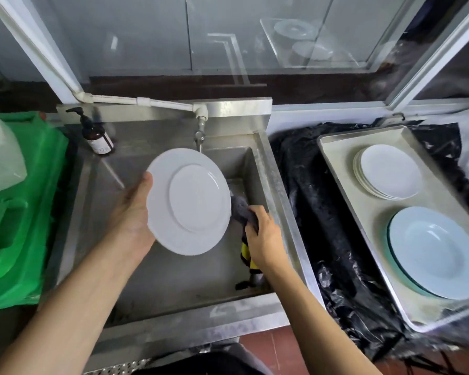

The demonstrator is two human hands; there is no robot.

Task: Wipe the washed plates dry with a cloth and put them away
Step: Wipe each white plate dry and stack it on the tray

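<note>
Plate (pixel 188 201) above sink (pixel 274 171), left hand (pixel 133 215) gripping its rim, right hand (pixel 264 234) clutching cloth (pixel 243 212) at its edge

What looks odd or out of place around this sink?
Little stands out. The tray holding two plate stacks sits askew on crumpled black plastic sheeting. The pump bottle only seems to lean; the wide lens may cause that. The held plate looks undamaged.

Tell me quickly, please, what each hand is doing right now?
Left hand: grips the white plate by its rim.
Right hand: grips the grey cloth.
</note>
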